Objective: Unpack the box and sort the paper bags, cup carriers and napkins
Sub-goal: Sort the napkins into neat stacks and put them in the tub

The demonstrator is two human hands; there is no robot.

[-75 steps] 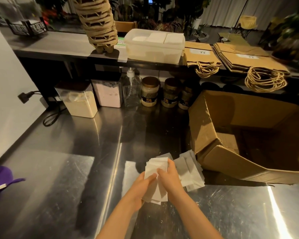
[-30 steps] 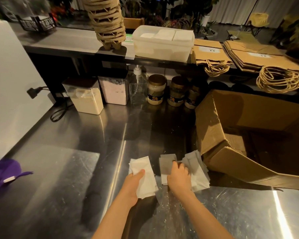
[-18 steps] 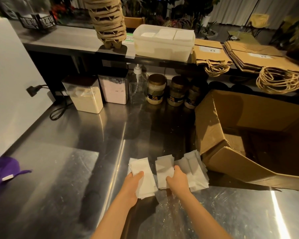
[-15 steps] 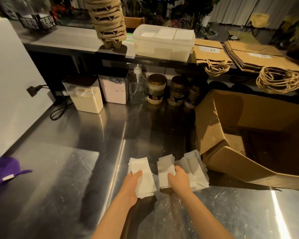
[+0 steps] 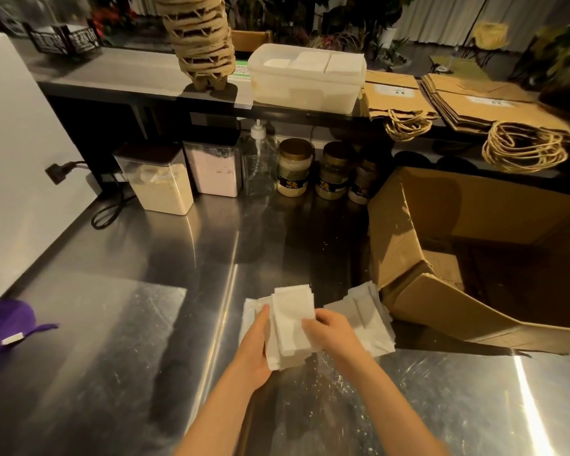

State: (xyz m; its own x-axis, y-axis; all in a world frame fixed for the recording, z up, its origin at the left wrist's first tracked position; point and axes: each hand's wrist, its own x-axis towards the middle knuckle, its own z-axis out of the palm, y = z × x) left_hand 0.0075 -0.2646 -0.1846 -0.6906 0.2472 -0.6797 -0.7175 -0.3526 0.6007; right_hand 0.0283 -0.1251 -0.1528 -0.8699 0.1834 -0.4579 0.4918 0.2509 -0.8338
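Where two small piles lay apart a moment ago, the left hand (image 5: 254, 347) and right hand (image 5: 334, 334) now hold one napkin stack (image 5: 292, 319) together, fingers curled round it, just left of the box (image 5: 399, 232). Loose napkins (image 5: 369, 317) beside the box still need gathering.

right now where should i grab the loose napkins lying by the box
Probably the near short edge of the loose napkins, coming from your side: they lie flat and fanned, and the box crowds their far right edge.
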